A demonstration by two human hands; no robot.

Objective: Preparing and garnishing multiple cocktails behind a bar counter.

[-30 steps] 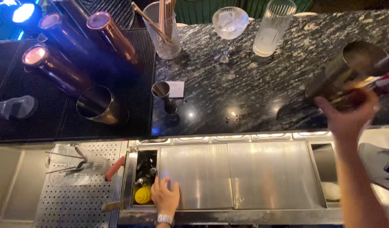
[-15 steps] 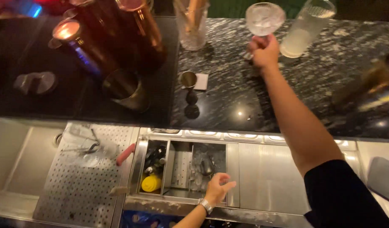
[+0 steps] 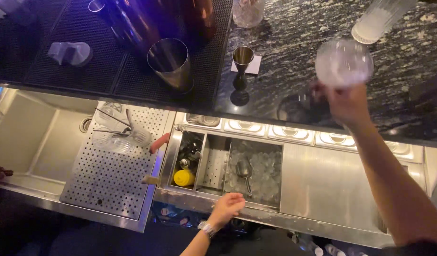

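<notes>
The right hand (image 3: 346, 102) grasps the stem of a clear, round-bowled stemmed glass filled with ice (image 3: 344, 62), the bowl lifted just above the fingers and blurred. Under the grip lies the black, white-flecked stone bar counter (image 3: 294, 52). Beyond the bowl, on the far side of the counter, stands a tall ribbed clear tumbler of ice (image 3: 377, 21). To the left of the grip stands a small steel double-ended jigger (image 3: 242, 64) on a white napkin, and further left a polished steel shaker tin (image 3: 171, 64) on a black rubber bar mat (image 3: 52, 71).

The left hand (image 3: 228, 208) rests on the near steel rim of the ice well (image 3: 256, 170) — whether it clasps the rim cannot be told — just beside a steel ice scoop (image 3: 244, 171) lying on the ice.
</notes>
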